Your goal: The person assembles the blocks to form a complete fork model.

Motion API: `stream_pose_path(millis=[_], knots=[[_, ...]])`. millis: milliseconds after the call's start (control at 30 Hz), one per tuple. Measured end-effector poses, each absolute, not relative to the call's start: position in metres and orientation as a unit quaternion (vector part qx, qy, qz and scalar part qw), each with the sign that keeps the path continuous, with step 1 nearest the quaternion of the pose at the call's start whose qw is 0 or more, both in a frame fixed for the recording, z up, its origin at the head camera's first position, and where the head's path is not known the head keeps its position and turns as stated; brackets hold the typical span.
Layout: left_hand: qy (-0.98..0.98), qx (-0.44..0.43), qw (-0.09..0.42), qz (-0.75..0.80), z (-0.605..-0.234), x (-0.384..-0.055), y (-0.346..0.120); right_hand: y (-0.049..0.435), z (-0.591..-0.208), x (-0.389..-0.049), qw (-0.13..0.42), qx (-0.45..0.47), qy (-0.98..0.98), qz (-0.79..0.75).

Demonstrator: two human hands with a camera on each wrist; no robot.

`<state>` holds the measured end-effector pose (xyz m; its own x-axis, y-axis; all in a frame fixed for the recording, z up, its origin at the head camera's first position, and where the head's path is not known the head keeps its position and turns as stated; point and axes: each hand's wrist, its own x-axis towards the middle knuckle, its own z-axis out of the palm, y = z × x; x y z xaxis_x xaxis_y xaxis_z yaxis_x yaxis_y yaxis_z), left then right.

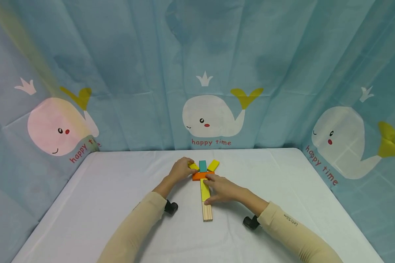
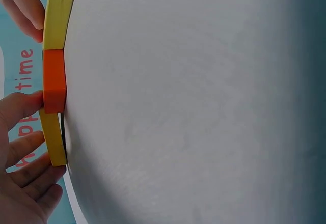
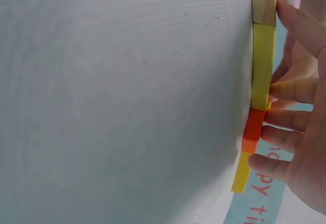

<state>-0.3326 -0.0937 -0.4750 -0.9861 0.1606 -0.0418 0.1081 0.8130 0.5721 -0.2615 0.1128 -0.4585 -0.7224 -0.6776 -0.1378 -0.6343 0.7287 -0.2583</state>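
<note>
Flat wooden blocks form a figure on the table. A plain wood block (image 1: 207,214) and a long yellow block (image 1: 204,193) make an upright column below an orange block (image 1: 198,177) lying crosswise. Above the orange one fan out a left yellow block (image 1: 194,166), a teal block (image 1: 202,166) and a right yellow block (image 1: 214,165). My left hand (image 1: 179,170) pinches the left yellow block, its thumb beside the orange one. My right hand (image 1: 225,188) spreads over the column, thumb near the plain wood joint, fingertips at the long yellow and orange blocks.
A white cloth (image 1: 118,204) covers the table. Blue curtains (image 1: 135,109) with printed whales stand behind it and along both sides. Dark wrist cameras (image 1: 172,208) sit beneath both beige sleeves (image 1: 136,224).
</note>
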Motion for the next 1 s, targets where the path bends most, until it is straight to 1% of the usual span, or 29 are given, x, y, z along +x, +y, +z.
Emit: stream_pose_path(millis=[1000], knots=[[0.953, 0.083, 0.040, 0.290, -0.4787, -0.3319, -0.0949, 0.1131, -0.4607, -0.2622, 0.103, -0.359, 0.923, -0.099]])
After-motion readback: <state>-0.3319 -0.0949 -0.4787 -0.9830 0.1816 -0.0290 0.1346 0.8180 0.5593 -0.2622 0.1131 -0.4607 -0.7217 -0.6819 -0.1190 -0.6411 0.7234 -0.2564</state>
